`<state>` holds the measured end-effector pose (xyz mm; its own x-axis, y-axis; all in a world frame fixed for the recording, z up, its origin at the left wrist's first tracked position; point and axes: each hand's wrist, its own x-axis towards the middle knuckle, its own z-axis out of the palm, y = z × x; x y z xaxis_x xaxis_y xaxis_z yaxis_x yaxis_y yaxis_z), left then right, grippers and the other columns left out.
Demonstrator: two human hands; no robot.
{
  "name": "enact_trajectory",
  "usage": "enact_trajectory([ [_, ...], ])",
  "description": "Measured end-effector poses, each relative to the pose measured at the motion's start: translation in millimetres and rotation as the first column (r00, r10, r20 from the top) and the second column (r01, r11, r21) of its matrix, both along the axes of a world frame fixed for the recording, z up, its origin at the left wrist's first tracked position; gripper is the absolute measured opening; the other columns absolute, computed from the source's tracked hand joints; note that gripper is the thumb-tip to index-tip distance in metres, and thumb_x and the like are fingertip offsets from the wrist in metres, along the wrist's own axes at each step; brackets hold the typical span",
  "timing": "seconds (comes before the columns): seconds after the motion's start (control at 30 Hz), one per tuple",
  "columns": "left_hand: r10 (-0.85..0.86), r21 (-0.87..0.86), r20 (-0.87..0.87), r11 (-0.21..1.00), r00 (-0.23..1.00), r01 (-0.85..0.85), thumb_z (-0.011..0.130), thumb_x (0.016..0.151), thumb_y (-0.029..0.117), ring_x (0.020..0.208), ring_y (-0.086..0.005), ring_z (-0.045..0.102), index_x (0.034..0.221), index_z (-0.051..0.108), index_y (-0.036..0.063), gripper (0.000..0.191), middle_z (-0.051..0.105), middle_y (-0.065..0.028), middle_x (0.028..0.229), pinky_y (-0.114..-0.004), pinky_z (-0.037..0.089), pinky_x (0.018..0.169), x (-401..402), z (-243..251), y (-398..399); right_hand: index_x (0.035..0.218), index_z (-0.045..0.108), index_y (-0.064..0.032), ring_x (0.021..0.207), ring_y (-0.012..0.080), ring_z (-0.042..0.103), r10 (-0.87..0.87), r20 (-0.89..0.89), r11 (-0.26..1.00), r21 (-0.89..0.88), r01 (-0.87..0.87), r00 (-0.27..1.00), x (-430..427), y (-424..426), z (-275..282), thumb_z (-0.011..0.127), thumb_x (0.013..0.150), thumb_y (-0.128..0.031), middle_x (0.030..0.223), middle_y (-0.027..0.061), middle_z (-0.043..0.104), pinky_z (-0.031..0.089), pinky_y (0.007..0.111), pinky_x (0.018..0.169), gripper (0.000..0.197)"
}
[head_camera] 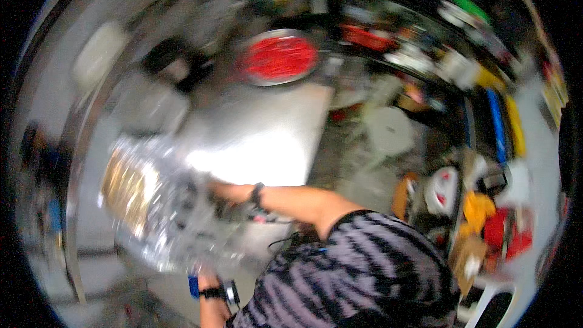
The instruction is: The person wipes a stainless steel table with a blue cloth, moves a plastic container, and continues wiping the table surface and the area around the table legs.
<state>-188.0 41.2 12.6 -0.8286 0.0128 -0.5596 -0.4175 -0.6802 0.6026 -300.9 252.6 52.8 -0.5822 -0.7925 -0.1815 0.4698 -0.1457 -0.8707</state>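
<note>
A large clear plastic bag with something gold-brown in it is held between my two hands, over the left part of the view. My right hand, with a dark band at the wrist, grips its upper right side, the fingers blurred and partly hidden. Below, my left hand holds the bag's lower edge; a watch and a blue thing are at that wrist. Beyond my right hand lies a shiny metal tabletop. At its far end is a round tray of red pieces. Motion blur hides finer detail.
A round whitish lid or stool top stands right of the tabletop. Shelves with mixed goods, among them a red basket, curve along the upper right. A white container with red marks and red and yellow items lie at the right. A grey box-like thing stands left.
</note>
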Motion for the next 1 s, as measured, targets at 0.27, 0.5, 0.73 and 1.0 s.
enact_trajectory([
  [0.27, 0.119, 0.035, -0.184, 0.993, 0.976, -0.115, 0.043, 0.084, 0.032, 0.092, -0.0237, 0.052, 0.108, 0.049, 0.003, 0.038, 0.053, -0.0102, 0.105, -0.037, 0.045, 0.078, 12, -24, -42, 0.109, 0.048, -0.0057, 0.083, 0.0188, 0.053, -0.161, 0.234, 0.975, 0.186, 0.118, 0.959, 8, -41, -20, 0.037, 0.088, -0.029, 0.096, 0.007, 0.055, 0.045, 0.033, 0.068, 0.033],
  [0.5, 0.008, -0.188, -0.41, 0.978, 0.912, -0.093, 0.049, 0.083, 0.03, 0.079, -0.0196, 0.054, 0.098, 0.053, 0.0053, 0.029, 0.054, -0.0068, 0.088, -0.034, 0.048, 0.072, 33, -6, -31, 0.104, 0.048, -0.0043, 0.084, 0.0197, 0.055, -0.218, 0.277, 0.971, 0.159, 0.179, 0.936, 14, -43, -18, 0.036, 0.088, -0.029, 0.094, 0.0086, 0.055, 0.048, 0.035, 0.068, 0.032],
  [0.73, 0.282, -0.145, -0.335, 0.927, 0.899, -0.346, 0.035, 0.089, 0.033, 0.089, -0.0237, 0.056, 0.103, 0.051, -0.0021, 0.042, 0.057, -0.0138, 0.098, -0.034, 0.047, 0.079, 22, 19, -16, 0.108, 0.045, -0.0076, 0.082, 0.0277, 0.055, -0.293, 0.356, 0.953, 0.178, 0.243, 0.887, -20, -52, -108, 0.032, 0.085, -0.034, 0.097, 0.0129, 0.054, 0.047, 0.047, 0.065, 0.038],
  [1.0, 0.477, -0.01, -0.287, 0.866, 0.831, -0.5, 0.039, 0.088, 0.033, 0.082, -0.0207, 0.057, 0.099, 0.053, 0.001, 0.037, 0.057, -0.0104, 0.094, -0.033, 0.049, 0.072, 29, 47, -12, 0.108, 0.045, -0.0081, 0.08, 0.0317, 0.054, -0.195, 0.274, 0.973, 0.176, 0.15, 0.942, -9, -68, -86, 0.029, 0.083, -0.039, 0.096, 0.012, 0.054, 0.046, 0.047, 0.057, 0.043],
])
